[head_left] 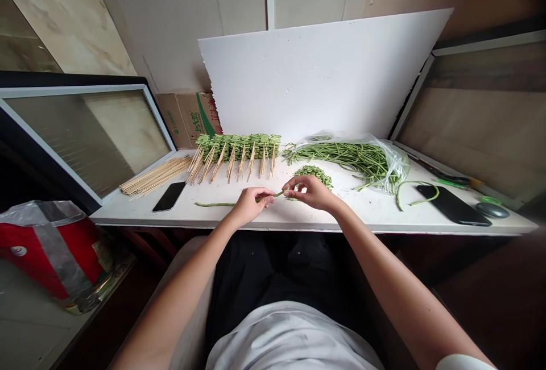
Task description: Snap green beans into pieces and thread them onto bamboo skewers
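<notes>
A long green bean (215, 204) runs from the left across the white tabletop into my left hand (255, 204), whose fingers are closed around it. My right hand (310, 192) pinches the bean's other end between thumb and fingertips, a short stretch of it showing between the two hands. Just behind my right hand lies a small pile of short cut bean pieces (313, 173). Farther back on the right, a heap of whole long beans (347, 154) spills out of a clear plastic bag (396, 162).
Skewered bean pieces (239, 145) stand stacked at the back left, sticks pointing forward. Loose bamboo skewers (156, 175) and a phone (169, 196) lie left. At right are another dark phone (454, 205), a curled bean (398, 196) and a grey oval object (492, 210). A white board (328, 80) leans behind.
</notes>
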{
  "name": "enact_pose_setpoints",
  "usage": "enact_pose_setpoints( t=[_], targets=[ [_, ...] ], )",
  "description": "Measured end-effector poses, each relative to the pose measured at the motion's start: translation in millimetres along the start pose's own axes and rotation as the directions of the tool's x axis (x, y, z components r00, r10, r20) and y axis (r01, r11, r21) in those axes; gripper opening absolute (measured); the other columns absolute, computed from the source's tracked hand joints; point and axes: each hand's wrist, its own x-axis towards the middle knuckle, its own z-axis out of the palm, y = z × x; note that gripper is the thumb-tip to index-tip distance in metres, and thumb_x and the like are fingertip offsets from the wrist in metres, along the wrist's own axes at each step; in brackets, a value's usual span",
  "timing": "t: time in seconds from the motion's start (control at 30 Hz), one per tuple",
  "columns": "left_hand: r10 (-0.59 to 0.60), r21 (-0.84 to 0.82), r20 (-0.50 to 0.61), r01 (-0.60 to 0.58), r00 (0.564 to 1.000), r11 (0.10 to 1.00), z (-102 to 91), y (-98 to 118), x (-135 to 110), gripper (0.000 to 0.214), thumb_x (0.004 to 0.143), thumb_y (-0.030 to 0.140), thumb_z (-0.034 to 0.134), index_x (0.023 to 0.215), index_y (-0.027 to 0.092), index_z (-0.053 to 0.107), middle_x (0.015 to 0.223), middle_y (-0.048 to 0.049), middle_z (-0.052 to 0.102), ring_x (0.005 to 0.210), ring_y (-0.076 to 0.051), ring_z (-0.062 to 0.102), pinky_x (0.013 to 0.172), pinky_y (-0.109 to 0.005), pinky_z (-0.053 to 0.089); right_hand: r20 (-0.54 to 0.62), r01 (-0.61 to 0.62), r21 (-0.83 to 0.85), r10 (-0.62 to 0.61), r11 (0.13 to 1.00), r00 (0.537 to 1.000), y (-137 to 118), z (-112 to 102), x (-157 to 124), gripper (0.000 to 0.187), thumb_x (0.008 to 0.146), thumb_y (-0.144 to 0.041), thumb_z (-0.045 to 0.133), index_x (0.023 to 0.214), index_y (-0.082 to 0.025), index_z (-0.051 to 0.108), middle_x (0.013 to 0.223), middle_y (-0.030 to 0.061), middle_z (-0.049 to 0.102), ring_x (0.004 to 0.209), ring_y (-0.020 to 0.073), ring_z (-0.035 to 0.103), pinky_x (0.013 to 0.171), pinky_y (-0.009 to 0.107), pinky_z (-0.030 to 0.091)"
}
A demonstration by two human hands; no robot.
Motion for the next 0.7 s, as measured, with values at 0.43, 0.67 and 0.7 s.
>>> enact_pose_setpoints(
  t=[0.43, 0.67, 0.7],
  targets=[
    [0.296, 0.271, -0.214, -0.235, 0.931, 0.934, 6.4, 22.9, -6.1, 0.010, 0.095, 0.018, 0.073, 0.100, 0.021, 0.082, 0.100, -0.0083, 0.080, 0.093, -0.025, 0.074, 0.087, -0.038, 0.059, -0.122, 0.131, -0.213, -0.160, 0.968, 0.980, -20.2, 21.4, -0.4, 0.029, 0.094, -0.051, 0.077, 0.098, -0.022, 0.080, 0.094, 0.0099, 0.078, 0.091, 0.0254, 0.069, 0.081, 0.038, 0.055],
    [0.371, 0.299, -0.259, -0.291, 0.892, 0.909, 4.4, 24.1, -6.5, 0.007, 0.094, 0.017, 0.076, 0.099, 0.020, 0.081, 0.096, -0.0065, 0.081, 0.089, -0.022, 0.076, 0.081, -0.033, 0.059, -0.240, 0.245, -0.149, -0.275, 0.958, 0.931, -21.4, 28.5, 1.0, 0.032, 0.098, -0.054, 0.072, 0.093, -0.023, 0.079, 0.088, 0.0098, 0.077, 0.087, 0.0249, 0.064, 0.069, 0.036, 0.051],
    [0.384, 0.309, -0.252, -0.302, 0.889, 0.902, 3.6, 24.3, -6.4, 0.008, 0.095, 0.016, 0.075, 0.099, 0.021, 0.081, 0.097, -0.0065, 0.081, 0.090, -0.022, 0.076, 0.082, -0.032, 0.059, -0.237, 0.243, -0.139, -0.270, 0.960, 0.933, -22.1, 27.8, 0.8, 0.032, 0.097, -0.055, 0.073, 0.093, -0.024, 0.079, 0.088, 0.0092, 0.077, 0.087, 0.0246, 0.064, 0.069, 0.036, 0.051]
  ],
)
